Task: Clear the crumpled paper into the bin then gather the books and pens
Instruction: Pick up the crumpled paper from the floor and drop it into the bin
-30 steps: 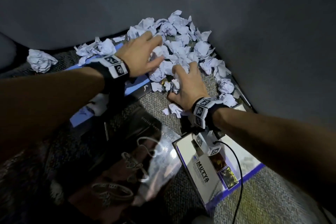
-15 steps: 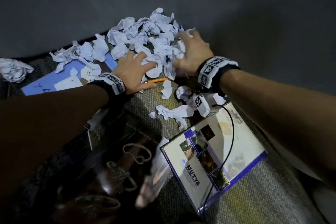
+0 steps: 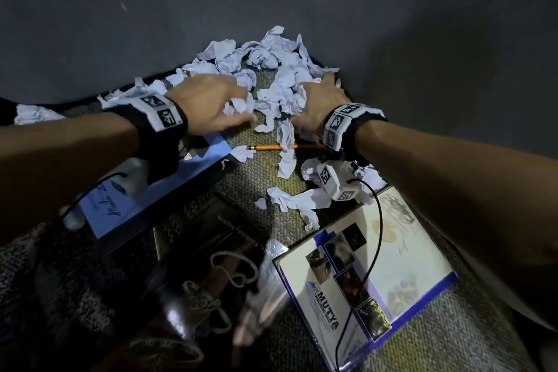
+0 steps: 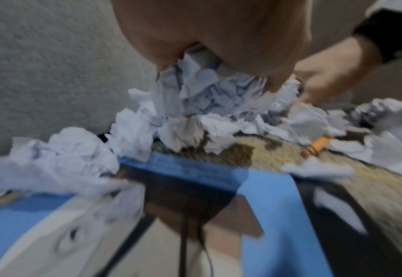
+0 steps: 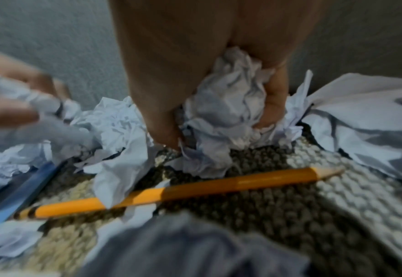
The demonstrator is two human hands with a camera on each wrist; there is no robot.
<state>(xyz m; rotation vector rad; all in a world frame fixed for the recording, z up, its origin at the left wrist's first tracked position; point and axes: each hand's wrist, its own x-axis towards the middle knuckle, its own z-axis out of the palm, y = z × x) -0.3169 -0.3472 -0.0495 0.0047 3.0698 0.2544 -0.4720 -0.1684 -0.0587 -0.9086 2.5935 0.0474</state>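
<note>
Crumpled paper (image 3: 271, 75) mostly sits heaped on the rug by the wall; both hands, left hand (image 3: 208, 106) and right hand (image 3: 320, 103), clutch wads. Books (image 3: 362, 275), pencil (image 3: 271, 147) untouched, no bin visible.

Woven grey-and-tan rug (image 3: 241, 187) underfoot, dark grey wall (image 3: 422, 24) behind, black cable (image 3: 376, 238)

Two hands: left (image 3: 208, 103), right (image 3: 323, 103). One pencil (image 3: 271, 147). Three books: one blue (image 3: 157, 187), one dark and glossy (image 3: 211, 251), one white with photos (image 3: 392, 266). Two wrist bands, one per arm (image 3: 161, 113). Crumpled paper (image 3: 265, 54): too many balls and scraps to count, heaped by the wall; one apart at far left (image 3: 33, 114).
</note>
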